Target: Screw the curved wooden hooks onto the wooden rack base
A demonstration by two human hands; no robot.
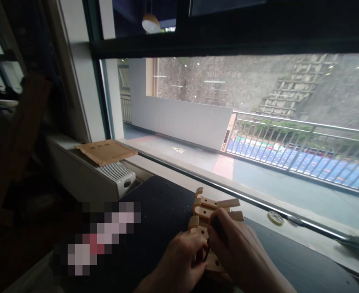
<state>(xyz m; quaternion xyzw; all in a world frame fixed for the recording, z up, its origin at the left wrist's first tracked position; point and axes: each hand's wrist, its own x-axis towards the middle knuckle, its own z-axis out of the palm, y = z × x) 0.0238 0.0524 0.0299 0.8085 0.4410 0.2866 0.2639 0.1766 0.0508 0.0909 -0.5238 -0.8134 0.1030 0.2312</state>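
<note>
Several curved light-wood pieces with dark holes (204,212) lie in a row on the black tabletop, one behind another. My left hand (184,254) is closed beside the nearer pieces, its fingers curled in front of them. Over the same pieces my right hand (239,240) is closed, with its thumb side facing the left hand. Between the two hands a thin dark thing (208,249) shows; its kind is hard to make out. Fingers hide most of what each hand grips. One nearer wooden piece (214,263) shows below the hands.
The black table (161,207) stands against a window sill. On the sill lies a roll of tape (275,218). A brown paper envelope (108,150) rests on a white vented unit (118,173) at the left. A pixelated patch covers part of the table's left side.
</note>
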